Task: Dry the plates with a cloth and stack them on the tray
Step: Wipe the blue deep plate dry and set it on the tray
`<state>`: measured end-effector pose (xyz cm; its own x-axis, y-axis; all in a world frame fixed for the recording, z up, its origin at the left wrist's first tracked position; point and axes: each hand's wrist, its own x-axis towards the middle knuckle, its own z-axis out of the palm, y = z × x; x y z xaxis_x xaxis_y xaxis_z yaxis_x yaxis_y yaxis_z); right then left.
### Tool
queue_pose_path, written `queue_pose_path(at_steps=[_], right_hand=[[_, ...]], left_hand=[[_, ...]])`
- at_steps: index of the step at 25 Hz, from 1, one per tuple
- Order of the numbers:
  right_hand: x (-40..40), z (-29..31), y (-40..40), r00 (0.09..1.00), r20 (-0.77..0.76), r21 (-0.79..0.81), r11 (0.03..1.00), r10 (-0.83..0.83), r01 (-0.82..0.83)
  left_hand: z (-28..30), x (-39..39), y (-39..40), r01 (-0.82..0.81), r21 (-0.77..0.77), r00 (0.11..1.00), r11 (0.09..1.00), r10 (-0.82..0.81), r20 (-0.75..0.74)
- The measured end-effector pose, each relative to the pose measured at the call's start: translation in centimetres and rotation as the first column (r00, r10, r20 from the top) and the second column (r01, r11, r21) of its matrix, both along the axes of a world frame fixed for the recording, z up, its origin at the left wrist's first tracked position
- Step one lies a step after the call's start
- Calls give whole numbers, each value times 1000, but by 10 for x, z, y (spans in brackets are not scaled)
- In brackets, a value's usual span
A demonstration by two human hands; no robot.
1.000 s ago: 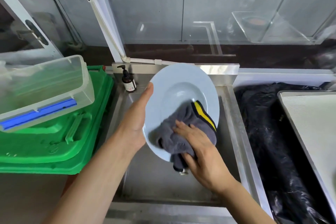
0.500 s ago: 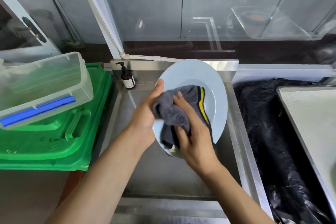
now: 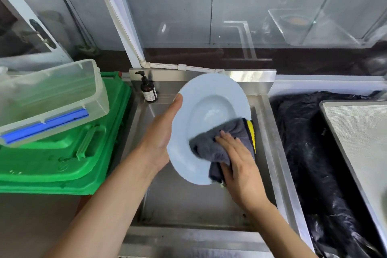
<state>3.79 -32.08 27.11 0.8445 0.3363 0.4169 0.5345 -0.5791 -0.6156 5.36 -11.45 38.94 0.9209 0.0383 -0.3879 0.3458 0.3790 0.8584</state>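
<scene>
Left hand (image 3: 161,138) grips the plate (image 3: 209,111) tilted over the sink (image 3: 188,205), thumb on its left rim; right hand (image 3: 236,163), fingers flat, presses the cloth (image 3: 213,144) on its lower right; tray (image 3: 360,144) lies rightward.

I see only my two forearms and hands from the head camera. Both arms are bare to the frame's lower edge, my left hand (image 3: 160,138) and right hand (image 3: 240,165) bare too.
</scene>
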Motion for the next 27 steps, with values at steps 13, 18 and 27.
queue_pose_path(at_steps=[13,18,27], right_hand=[[89,78,-13,986,-41,284,944,-162,167],[46,16,-26,988,-130,180,978,-81,104],[-35,-18,14,998,-57,228,973,34,-20]], left_hand=[[3,-14,-8,45,-70,999,997,-44,13],[4,-8,4,-7,-89,999,996,11,50],[9,7,2,-140,-59,989,988,143,39]])
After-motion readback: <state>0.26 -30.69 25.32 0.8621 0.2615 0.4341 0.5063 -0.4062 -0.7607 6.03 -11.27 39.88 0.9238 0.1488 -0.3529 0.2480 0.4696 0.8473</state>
